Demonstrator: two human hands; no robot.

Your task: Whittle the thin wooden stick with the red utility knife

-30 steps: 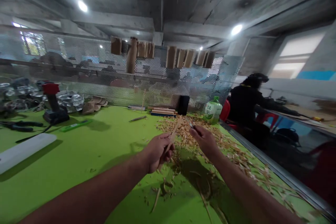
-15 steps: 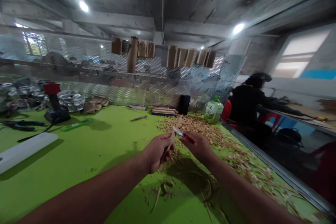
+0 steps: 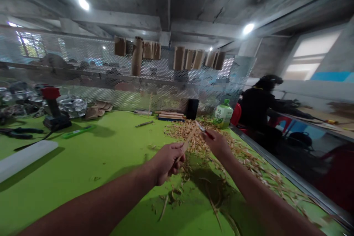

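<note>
My left hand (image 3: 170, 162) is closed round the lower end of a thin wooden strip (image 3: 189, 138), which points up and to the right over the table. In my right hand (image 3: 218, 145) is a red-handled utility knife (image 3: 206, 131), its pale blade pointing up and left near the strip's far tip. Whether the blade touches the wood I cannot tell. A pile of wood shavings (image 3: 179, 131) spreads behind and to the right of both hands, on the green tabletop (image 3: 116, 155). Some longer curled shavings lie below my hands.
Toward the back stand a green-labelled bottle (image 3: 222, 115), a black phone (image 3: 192, 109) and stacked wood strips (image 3: 170, 116). A cordless drill (image 3: 54, 108), pliers (image 3: 20, 132), a green utility knife (image 3: 79, 132) and a white bar (image 3: 29, 159) lie left. At right, a person (image 3: 260, 107) sits at another table.
My right hand has moved the knife up and away along the strip, toward its far tip. The left hand keeps its hold, and the view has shifted slightly.
</note>
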